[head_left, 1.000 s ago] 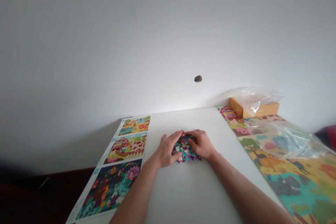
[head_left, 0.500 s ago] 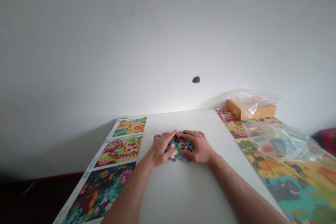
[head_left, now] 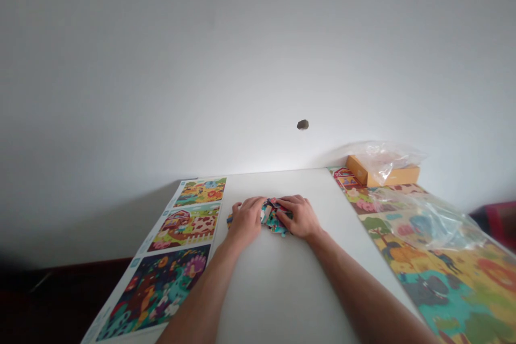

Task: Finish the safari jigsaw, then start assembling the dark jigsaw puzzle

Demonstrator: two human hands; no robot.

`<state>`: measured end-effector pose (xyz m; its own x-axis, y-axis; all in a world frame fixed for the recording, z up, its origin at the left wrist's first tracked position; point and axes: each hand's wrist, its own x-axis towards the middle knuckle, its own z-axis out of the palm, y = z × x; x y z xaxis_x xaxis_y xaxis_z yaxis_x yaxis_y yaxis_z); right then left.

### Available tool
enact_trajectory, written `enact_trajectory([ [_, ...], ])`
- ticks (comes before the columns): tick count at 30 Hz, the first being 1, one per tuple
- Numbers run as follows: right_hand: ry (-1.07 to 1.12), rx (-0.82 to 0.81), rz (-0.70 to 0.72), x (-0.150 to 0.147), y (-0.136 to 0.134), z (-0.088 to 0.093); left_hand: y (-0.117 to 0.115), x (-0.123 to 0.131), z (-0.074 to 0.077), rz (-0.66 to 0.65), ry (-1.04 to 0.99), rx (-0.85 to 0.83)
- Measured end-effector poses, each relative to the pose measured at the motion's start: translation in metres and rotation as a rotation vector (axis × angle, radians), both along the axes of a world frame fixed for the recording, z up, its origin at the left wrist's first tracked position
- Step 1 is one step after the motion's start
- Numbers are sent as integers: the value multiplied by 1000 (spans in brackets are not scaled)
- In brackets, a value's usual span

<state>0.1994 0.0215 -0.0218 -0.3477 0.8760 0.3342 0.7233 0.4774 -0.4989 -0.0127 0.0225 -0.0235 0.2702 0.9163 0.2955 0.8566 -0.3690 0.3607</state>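
Just below frame centre, the left hand and right hand curl around colourful puzzle pieces on the white surface; whether either pinches any is unclear.

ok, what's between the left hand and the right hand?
In the head view, a pile of small colourful puzzle pieces lies between the left hand and the right hand, partly covered by both.

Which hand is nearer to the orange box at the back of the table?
Right. The right hand is left of the orange box and closer to the viewer, at the puzzle pieces; the left hand is farther left.
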Motion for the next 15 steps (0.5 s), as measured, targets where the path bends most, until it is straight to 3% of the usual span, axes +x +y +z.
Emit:
enact_trajectory([
  [4,121,4,139,5,4,-3,4,-2,-5,115,-47,35],
  [15,271,-8,256,4,-2,2,-1,2,0,-24,-126,25],
])
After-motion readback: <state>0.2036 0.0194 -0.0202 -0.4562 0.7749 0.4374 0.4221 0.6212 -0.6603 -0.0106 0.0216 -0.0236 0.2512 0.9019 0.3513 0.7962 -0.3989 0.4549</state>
